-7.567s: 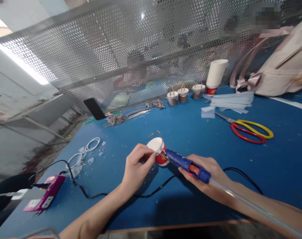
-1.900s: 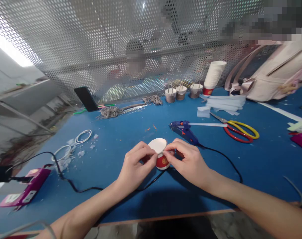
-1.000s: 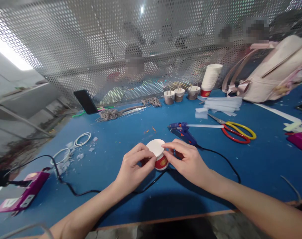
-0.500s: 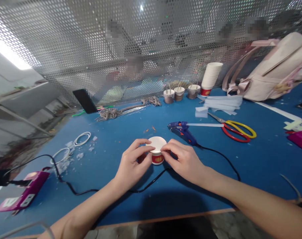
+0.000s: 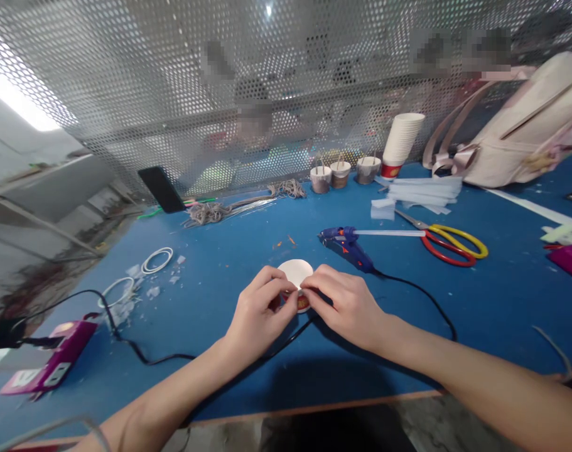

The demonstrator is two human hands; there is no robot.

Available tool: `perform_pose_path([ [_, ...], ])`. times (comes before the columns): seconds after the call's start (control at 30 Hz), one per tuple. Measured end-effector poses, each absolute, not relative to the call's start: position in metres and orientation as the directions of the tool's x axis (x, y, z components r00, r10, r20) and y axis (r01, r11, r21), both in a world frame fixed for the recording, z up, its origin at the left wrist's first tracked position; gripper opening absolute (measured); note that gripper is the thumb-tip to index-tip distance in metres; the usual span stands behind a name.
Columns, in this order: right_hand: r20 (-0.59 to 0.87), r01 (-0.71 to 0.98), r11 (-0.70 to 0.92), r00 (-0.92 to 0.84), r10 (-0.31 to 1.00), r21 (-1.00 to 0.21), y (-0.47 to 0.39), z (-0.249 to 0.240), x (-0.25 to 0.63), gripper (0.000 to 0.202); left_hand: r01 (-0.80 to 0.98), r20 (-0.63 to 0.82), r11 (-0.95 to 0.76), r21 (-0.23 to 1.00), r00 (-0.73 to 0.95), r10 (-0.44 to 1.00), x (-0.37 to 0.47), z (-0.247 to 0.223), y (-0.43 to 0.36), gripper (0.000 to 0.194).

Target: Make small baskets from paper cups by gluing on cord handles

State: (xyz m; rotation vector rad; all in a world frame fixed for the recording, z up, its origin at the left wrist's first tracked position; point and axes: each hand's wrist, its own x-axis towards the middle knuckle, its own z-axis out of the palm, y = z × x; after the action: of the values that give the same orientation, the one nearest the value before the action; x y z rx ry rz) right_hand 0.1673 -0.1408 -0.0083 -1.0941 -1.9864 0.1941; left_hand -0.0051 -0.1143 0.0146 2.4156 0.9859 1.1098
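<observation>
A small paper cup (image 5: 296, 270), white on top with a red and gold band, stands on the blue table in front of me. My left hand (image 5: 263, 306) closes thumb and fingertips on its near rim from the left. From the right, my right hand (image 5: 343, 302) pinches the same stretch of rim, its fingertips almost meeting the left ones. The fingers cover part of the red band. Just beyond the right hand lies a blue hot glue gun (image 5: 346, 246) with a clear glue stick in its back.
Red-and-yellow-handled scissors (image 5: 448, 243), white strips (image 5: 424, 193) and stacked paper cups (image 5: 402, 145) lie to the right. Grey cord (image 5: 208, 213) and grey-wrapped cups (image 5: 321, 180) line the back. White rings (image 5: 157, 260), a purple power strip (image 5: 62, 355) and a black cable occupy the left.
Both hands have come closer together along the cup's near rim, the left shifting right and the right shifting slightly left. The cup stays in about the same place.
</observation>
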Motion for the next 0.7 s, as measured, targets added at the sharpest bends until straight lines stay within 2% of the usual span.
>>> perform_pose_path([
  [0.2, 0.585, 0.605, 0.609, -0.273, 0.764, -0.512, -0.143, -0.006, 0.167, 0.02, 0.469, 0.56, -0.72, 0.512, 0.453, 0.694, -0.004, 0.012, -0.115, 0.011],
  [0.43, 0.558, 0.515, 0.569, -0.196, 0.806, -0.641, -0.149, -0.002, 0.168, 0.016, 0.452, 0.523, -0.654, 0.607, 0.393, 0.756, -0.007, 0.014, -0.112, 0.012],
  [0.7, 0.538, 0.511, 0.577, -0.241, 0.808, -0.637, -0.154, -0.009, 0.162, 0.015, 0.417, 0.5, -0.599, 0.683, 0.331, 0.8, -0.008, 0.014, -0.111, 0.011],
])
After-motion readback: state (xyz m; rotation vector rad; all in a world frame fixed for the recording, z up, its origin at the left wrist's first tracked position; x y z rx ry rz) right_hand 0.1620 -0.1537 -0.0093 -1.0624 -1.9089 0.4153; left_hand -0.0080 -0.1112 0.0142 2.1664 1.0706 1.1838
